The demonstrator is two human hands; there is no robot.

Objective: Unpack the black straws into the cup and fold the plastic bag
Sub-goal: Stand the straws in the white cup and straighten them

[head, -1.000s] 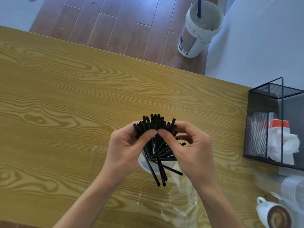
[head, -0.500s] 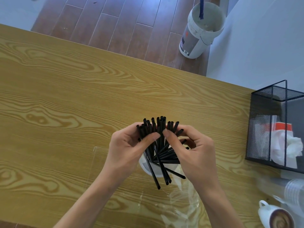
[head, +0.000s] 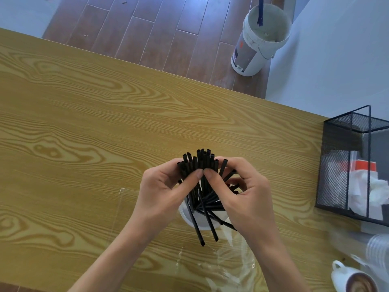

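Plastic bag [head: 221, 264] lies crumpled and clear at the table's [head: 84, 127] near edge, hard to trace against the wood. At near right, a mug [head: 355, 279] is cut off by the frame. Beyond the bag, a white cup [head: 200, 222] is mostly hidden under both hands. Left hand [head: 162, 190] and right hand [head: 246, 197] curl round the black straws [head: 202, 165], thumbs meeting; the lower ends splay into the cup. Bare wood spreads left and far. A mesh basket [head: 353, 165] stands right.

table [head: 84, 127]: cup [head: 200, 223]; plastic bag [head: 221, 266]; mesh rack [head: 336, 165]; mug [head: 355, 279]; perhaps clear cups [head: 376, 249]
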